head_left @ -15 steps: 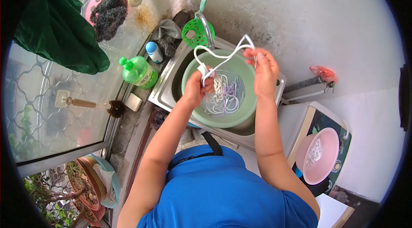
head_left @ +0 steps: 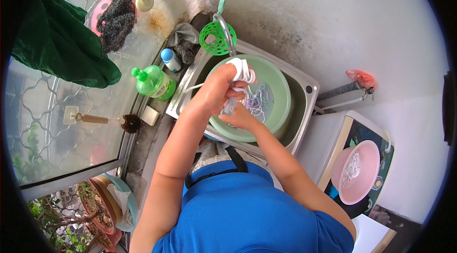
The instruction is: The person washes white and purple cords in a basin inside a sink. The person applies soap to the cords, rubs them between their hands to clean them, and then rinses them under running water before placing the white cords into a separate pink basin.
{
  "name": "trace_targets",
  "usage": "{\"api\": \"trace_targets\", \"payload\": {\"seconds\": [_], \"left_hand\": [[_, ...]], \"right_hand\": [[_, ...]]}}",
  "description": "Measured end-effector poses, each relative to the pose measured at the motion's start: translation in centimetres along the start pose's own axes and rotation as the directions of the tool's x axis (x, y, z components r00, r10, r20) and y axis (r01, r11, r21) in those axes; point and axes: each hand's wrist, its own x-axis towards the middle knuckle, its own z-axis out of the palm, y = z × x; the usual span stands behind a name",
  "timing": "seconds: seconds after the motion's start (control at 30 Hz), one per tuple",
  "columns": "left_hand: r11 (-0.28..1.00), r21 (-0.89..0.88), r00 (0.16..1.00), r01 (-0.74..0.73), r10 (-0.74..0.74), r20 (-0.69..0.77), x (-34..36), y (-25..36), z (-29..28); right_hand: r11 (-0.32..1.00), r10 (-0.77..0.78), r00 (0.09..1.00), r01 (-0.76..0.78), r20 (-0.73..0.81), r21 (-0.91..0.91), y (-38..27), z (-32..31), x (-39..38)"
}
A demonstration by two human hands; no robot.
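My left hand (head_left: 220,86) grips a looped bundle of white cord (head_left: 242,71) above the light green basin (head_left: 281,100), with a loose length trailing leftward. Below it, over the basin, my right hand (head_left: 238,116) has its fingers curled near the hanging cord; what they hold is partly hidden. Tangled white and lilac cords (head_left: 258,98) lie inside the basin, which sits in a steel sink (head_left: 308,86) under a curved tap (head_left: 224,28).
A green perforated basket (head_left: 212,39), blue-capped bottle (head_left: 172,62) and green bottle (head_left: 158,86) stand at the left. Dark green cloth (head_left: 62,48) hangs by the window. A pink basin (head_left: 362,179) with white cords rests on the appliance at right; plant pots (head_left: 97,203) are lower left.
My left hand has risen slightly and turned, the cord now bunched in it. My right hand has dropped down and left, from the upper right of the basin to below my left hand.
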Motion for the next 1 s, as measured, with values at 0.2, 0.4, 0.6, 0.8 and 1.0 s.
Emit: {"api": "trace_targets", "payload": {"seconds": [0.2, 0.4, 0.6, 0.8, 1.0], "left_hand": [[0.961, -0.222, 0.970, -0.164, 0.115, -0.215, -2.0, 3.1, -0.1], [0.997, 0.013, 0.850, -0.080, 0.074, -0.521, 0.5, -1.7, -7.2], [0.994, -0.113, 0.925, -0.005, -0.038, -0.377, 3.0, -7.8, -8.4], [0.954, -0.281, 0.924, -0.099, -0.016, -0.382, 4.1, -9.6, -5.1], [0.953, -0.302, 0.990, 0.026, -0.068, -0.127, 3.0, -9.4, -5.2]], "right_hand": [[0.970, 0.226, 0.972, -0.219, 0.058, -0.108, 10.0, 0.1, -1.4], [0.961, 0.085, 0.990, -0.051, -0.114, 0.273, 3.8, -6.8, -0.4], [0.895, -0.102, 0.991, 0.127, -0.081, 0.427, -8.9, -10.2, 1.0], [0.725, -0.226, 0.974, 0.178, -0.014, 0.665, -12.0, -8.0, 4.1], [0.967, -0.104, 0.912, 0.187, -0.397, 0.175, -4.5, -8.1, 6.1]]}}
